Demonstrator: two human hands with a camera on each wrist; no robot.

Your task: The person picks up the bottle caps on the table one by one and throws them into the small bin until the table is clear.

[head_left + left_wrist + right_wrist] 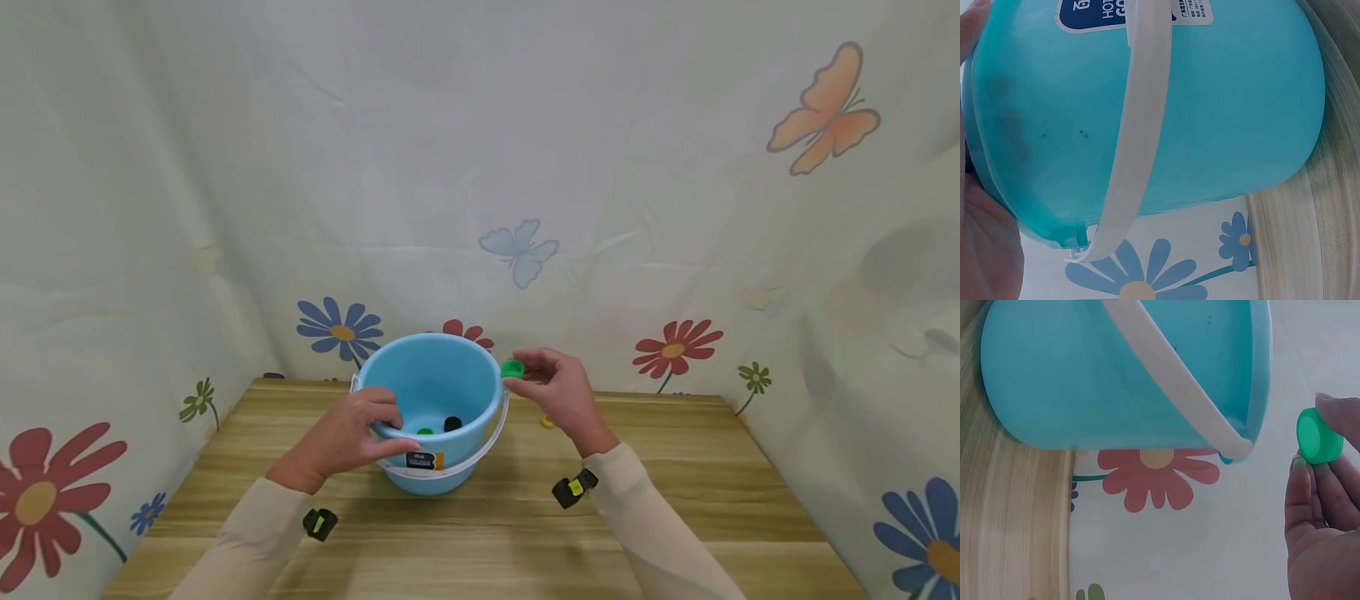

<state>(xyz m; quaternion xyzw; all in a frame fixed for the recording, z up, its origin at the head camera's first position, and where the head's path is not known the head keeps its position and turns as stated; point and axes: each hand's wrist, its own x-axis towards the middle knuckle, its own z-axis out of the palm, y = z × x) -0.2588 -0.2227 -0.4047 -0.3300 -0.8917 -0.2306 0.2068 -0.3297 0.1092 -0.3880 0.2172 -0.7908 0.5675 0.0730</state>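
Note:
A light blue bucket (431, 375) stands upright on the wooden table, its white handle (480, 454) hanging down across the front. My left hand (348, 433) grips the bucket's near left rim, fingers inside and thumb along the outside. Just right of the rim, my right hand (558, 387) pinches a green bottle cap (513, 369) between thumb and fingertips. The right wrist view shows that green cap (1319, 436) apart from the bucket wall (1085, 381). Inside the bucket lie a black cap (452, 423) and another green cap (425, 431), partly hidden by the near rim.
A yellow ring-shaped piece (547, 422) lies on the table (675, 483) behind my right wrist, partly covered by it. A pale curtain (450, 150) printed with flowers and butterflies hangs close around the table's back and sides.

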